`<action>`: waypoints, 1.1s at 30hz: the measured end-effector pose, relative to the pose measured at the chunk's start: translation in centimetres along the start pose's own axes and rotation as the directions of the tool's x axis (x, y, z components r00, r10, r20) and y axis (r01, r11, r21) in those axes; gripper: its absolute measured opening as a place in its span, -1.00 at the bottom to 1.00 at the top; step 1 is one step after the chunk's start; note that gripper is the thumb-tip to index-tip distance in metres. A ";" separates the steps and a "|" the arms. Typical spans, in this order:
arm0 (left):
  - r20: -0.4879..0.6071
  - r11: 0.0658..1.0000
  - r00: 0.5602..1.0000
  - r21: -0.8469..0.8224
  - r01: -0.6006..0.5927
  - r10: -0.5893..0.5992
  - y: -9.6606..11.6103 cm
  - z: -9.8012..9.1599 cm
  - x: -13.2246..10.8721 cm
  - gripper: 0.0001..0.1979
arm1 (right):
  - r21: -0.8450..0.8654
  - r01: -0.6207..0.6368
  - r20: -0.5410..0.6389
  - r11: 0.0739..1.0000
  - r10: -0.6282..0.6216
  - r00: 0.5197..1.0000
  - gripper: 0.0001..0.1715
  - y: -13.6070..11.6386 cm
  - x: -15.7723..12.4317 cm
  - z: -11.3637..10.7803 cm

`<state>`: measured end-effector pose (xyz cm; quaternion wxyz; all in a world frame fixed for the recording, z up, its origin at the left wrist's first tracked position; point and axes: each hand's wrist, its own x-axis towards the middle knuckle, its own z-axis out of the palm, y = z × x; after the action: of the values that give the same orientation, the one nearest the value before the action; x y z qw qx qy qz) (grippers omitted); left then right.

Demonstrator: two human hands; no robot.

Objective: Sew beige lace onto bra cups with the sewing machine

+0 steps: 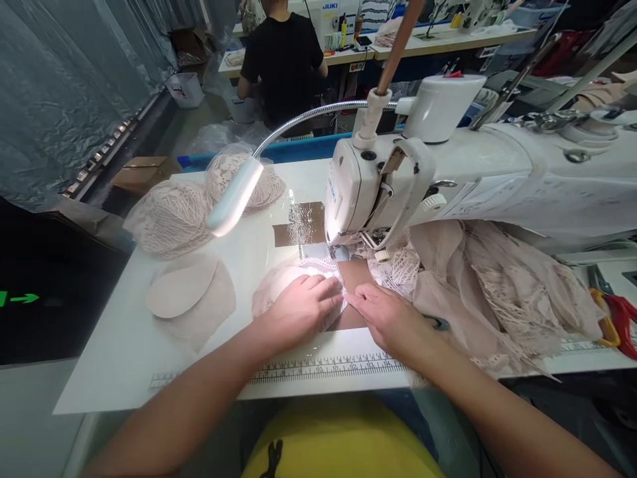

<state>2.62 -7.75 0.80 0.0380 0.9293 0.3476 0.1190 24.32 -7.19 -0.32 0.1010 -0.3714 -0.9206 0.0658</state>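
Under the head of a white sewing machine (348,192) lies a pale pink lace fabric piece (276,282), brightly lit near the needle. My left hand (303,302) rests flat on it, fingers stretched toward the needle area. At the piece's right edge my right hand (381,309) is closed, thumb and forefinger pinching the fabric. Brown tape (355,318) covers the bed beneath my right fingers. Just to the right, more lace and sheer fabric (488,285) is heaped beside the machine. The needle tip and presser foot are hard to make out.
Lace stacks (172,216) and smooth oval pieces (184,292) lie on the left of the white table (119,345). A lamp (236,199) hangs over it. A printed ruler (323,366) runs along the front; red-handled scissors (622,325) lie right. Someone in black (281,66) sits ahead.
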 end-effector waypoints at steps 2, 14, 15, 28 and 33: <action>0.013 1.000 1.000 0.000 0.008 -0.008 -0.1 -0.1 0.0 -0.66 | -0.001 -0.004 0.008 1.000 0.004 1.000 -0.52 -0.1 0.1 -0.1; 0.016 0.997 0.997 0.010 0.079 -0.079 -0.4 0.3 0.4 -0.52 | 0.022 -0.006 -0.006 1.000 0.006 1.000 -0.56 -0.1 0.3 -0.4; 0.016 0.996 0.996 0.004 0.085 -0.085 -0.4 0.3 0.4 -0.52 | 0.017 -0.009 -0.004 1.000 0.009 1.000 -0.57 -0.2 0.3 -0.4; 0.058 0.993 0.992 -0.011 0.117 -0.116 -0.9 0.0 0.6 -0.50 | -0.006 -0.038 0.025 0.999 0.038 0.999 -0.64 -0.4 0.6 -0.8; 0.086 0.993 0.990 0.001 0.117 -0.116 -2.0 -0.4 1.0 -0.46 | -0.023 -0.063 0.097 0.998 0.065 0.993 -0.71 -0.4 1.6 -1.5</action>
<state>2.04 -5.60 1.06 0.0618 0.9116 0.3991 0.0774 23.29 -6.26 1.47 0.0499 -0.3982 -0.9126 0.0777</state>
